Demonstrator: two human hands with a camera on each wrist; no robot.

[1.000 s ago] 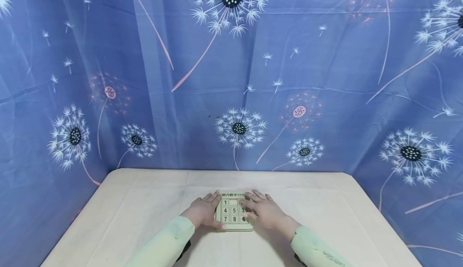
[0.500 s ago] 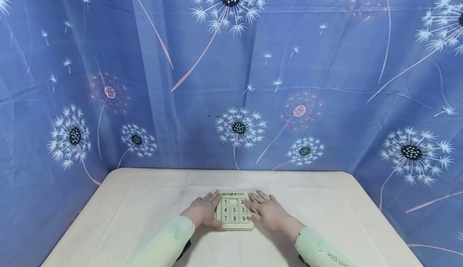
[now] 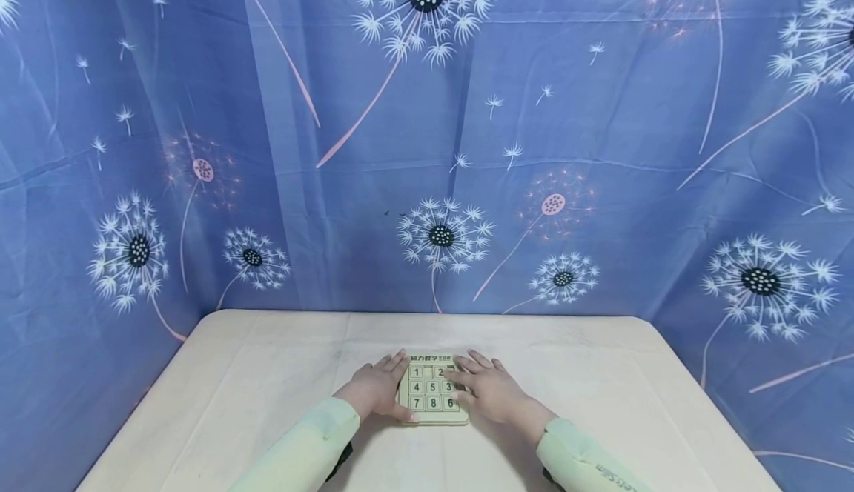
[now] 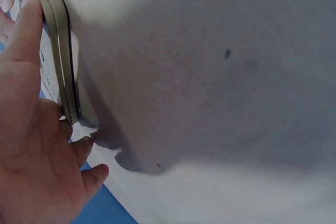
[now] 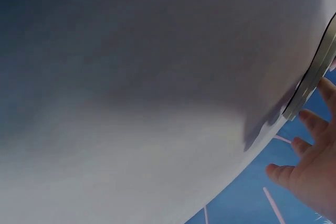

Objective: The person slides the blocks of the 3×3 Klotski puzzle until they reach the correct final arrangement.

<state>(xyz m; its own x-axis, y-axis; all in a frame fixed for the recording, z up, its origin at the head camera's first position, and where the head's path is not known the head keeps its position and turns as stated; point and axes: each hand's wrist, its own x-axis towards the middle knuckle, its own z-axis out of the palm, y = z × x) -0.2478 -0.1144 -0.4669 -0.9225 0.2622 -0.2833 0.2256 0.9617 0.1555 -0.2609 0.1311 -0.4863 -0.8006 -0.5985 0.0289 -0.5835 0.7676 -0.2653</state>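
A pale green number slide puzzle lies flat on the table in the head view, its tiles marked 1 to 8. My left hand holds its left side, thumb on the near corner and fingers along the far part. In the left wrist view the thumb lies over the puzzle's edge. From the right, my right hand reaches over with spread fingers, one fingertip at the 2 tile. That tile sits between the top row's middle and right places. The right wrist view shows the puzzle's side beside the fingers.
A cream-covered table with rounded far corners bears the puzzle. Blue cloth printed with dandelions hangs behind it and at both sides. Pale green sleeves cover both forearms.
The 2 tile has slid left from the top right place, and the right hand has shifted slightly left with it after drawing back a little. The left hand and the puzzle stay in place.
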